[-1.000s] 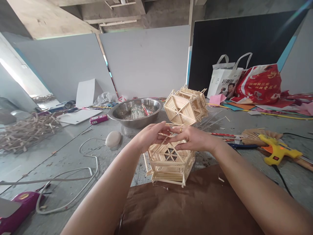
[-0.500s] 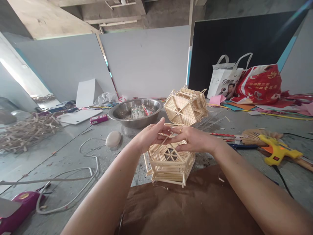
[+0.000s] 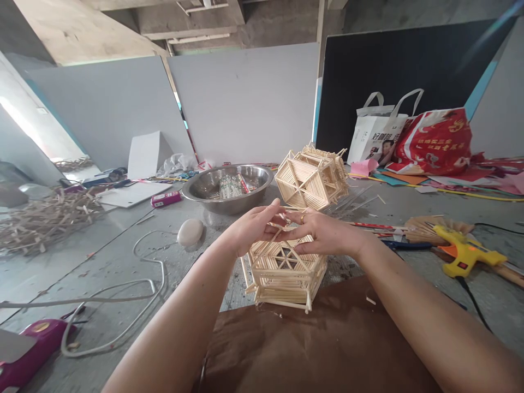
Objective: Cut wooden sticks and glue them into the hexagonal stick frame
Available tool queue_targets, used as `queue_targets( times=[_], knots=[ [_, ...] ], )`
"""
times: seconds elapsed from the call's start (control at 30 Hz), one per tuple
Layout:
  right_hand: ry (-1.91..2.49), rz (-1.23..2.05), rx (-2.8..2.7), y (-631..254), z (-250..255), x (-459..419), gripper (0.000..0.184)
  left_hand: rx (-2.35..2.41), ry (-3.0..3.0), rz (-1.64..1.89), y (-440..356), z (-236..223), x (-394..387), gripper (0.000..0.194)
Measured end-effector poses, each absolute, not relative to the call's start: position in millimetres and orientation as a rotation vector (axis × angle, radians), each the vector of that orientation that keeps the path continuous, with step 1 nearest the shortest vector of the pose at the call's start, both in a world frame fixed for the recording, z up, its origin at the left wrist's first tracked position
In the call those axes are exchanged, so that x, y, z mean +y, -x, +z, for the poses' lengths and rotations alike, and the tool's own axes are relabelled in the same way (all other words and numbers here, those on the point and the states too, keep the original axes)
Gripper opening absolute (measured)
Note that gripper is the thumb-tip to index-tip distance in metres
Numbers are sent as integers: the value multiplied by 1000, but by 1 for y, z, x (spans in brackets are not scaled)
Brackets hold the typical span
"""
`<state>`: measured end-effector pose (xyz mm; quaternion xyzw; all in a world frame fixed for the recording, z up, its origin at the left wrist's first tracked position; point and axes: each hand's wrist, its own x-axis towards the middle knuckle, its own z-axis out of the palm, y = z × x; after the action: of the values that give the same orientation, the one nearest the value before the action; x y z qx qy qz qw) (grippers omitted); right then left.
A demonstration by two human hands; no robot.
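A hexagonal frame of pale wooden sticks [image 3: 282, 281] sits in front of me, its top made of spoke-like triangles. My left hand [image 3: 260, 222] is closed at the far left of its top, with the thumb raised and the fingers bent around the sticks. From the other side, my right hand [image 3: 321, 232], with a ring on one finger, pinches the far right part of the top. The fingertips of both hands nearly meet, and they hide what lies between them. A second stick frame [image 3: 305, 185] stands tilted just behind.
A steel basin [image 3: 196, 197] with packets in it stands behind left. A yellow glue gun [image 3: 462, 254] lies right, near pliers [image 3: 409, 245]. At left are a white cord [image 3: 153, 284], a round white object [image 3: 190, 233] and a stick pile [image 3: 49, 218]. Bags [image 3: 436, 143] stand at back right.
Almost nothing differs. Both hands stay at the far part of the stick frame, and the left hand has shifted very slightly to the right.
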<state>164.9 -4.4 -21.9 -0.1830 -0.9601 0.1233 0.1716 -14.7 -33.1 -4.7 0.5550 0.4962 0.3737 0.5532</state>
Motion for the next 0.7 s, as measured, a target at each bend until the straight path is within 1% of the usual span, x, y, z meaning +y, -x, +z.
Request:
queue_targets(
  times=[0.33, 0.5, 0.7],
  knots=[
    [543, 303, -2727, -164, -17, -11, 40, 1178, -1334, 864, 15, -5, -33, 48],
    [563, 319, -2754, -165, -14, -13, 37, 1184, -1343, 841, 15, -4, -33, 52],
    [607, 299, -2760, -165, -16, -12, 36, 1205, -1376, 833, 15, -2, -35, 47]
  ],
)
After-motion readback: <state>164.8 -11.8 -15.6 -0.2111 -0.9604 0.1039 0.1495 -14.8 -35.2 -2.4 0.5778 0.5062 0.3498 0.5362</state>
